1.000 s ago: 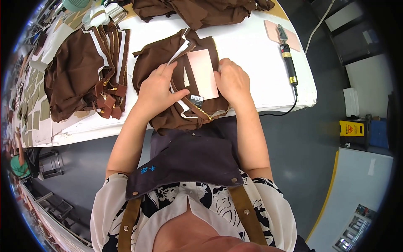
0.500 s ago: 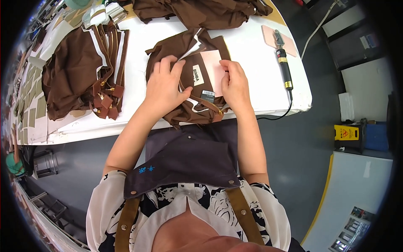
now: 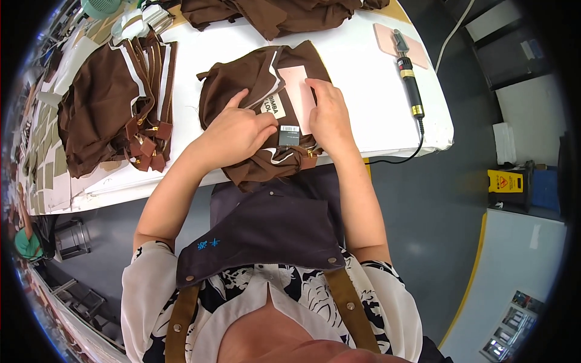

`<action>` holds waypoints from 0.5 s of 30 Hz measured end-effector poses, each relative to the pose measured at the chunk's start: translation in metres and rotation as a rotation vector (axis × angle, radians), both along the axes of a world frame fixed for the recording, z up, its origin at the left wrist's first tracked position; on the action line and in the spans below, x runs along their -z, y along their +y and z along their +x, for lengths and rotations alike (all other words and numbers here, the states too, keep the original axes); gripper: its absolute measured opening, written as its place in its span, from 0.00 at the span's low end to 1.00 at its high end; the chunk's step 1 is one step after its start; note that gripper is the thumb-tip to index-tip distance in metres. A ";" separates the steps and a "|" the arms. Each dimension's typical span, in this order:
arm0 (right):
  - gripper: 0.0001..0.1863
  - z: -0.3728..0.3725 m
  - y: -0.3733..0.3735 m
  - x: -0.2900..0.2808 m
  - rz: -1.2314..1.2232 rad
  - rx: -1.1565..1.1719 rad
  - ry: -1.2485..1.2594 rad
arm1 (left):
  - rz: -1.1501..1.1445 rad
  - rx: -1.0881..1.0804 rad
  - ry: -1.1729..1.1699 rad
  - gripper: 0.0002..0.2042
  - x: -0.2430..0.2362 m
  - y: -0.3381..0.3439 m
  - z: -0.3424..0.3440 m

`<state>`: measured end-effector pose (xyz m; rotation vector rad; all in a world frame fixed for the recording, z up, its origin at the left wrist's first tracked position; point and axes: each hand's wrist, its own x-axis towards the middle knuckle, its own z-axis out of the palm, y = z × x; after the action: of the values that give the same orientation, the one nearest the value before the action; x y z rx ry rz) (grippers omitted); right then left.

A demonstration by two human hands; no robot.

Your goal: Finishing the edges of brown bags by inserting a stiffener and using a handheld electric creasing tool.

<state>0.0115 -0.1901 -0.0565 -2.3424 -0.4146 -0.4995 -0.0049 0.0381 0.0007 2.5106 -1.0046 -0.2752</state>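
A brown fabric pouch [image 3: 227, 75] lies spread in front of me, with white-edged strips, a cream sewn label [image 3: 272, 107] and a small dark tag [image 3: 289, 137]. On its lower right a brown leather zip tab [image 3: 308, 161] hangs by a gold-coloured fitting. A pale pink card [image 3: 295, 91] rests upon the pouch, and my right hand [image 3: 331, 118] pinches its right edge between thumb and fingers. My left hand [image 3: 238, 133] is curled over the pouch's left part beside the label, one finger pointing away from me; what its fingertips grip is partly hidden.
On the left lies a stack of brown zipped pouches [image 3: 100, 103]. More brown fabric [image 3: 272, 15] is heaped at the far edge. A corded black hand tool [image 3: 411, 91] leans on a pink pad [image 3: 384, 39] at the right. A yellow sign [image 3: 505, 181] stands beyond the table.
My left hand has turned and drawn its fingers in. The white-edged strip by the label has shifted across it. My right hand has stayed at the pink card's edge.
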 end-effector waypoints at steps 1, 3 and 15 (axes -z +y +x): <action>0.26 0.000 -0.001 0.000 0.003 -0.010 -0.008 | 0.080 -0.040 0.052 0.17 -0.002 -0.002 -0.001; 0.25 0.001 -0.003 -0.001 0.017 -0.025 0.008 | 0.083 -0.023 -0.098 0.23 -0.001 -0.005 -0.005; 0.20 0.042 -0.002 0.011 -0.245 -0.025 -0.055 | 0.044 0.095 -0.384 0.40 0.019 0.003 0.023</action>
<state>0.0531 -0.1920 -0.0679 -2.5591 -0.5580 -0.5272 0.0186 0.0406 -0.0187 2.6166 -1.2760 0.1686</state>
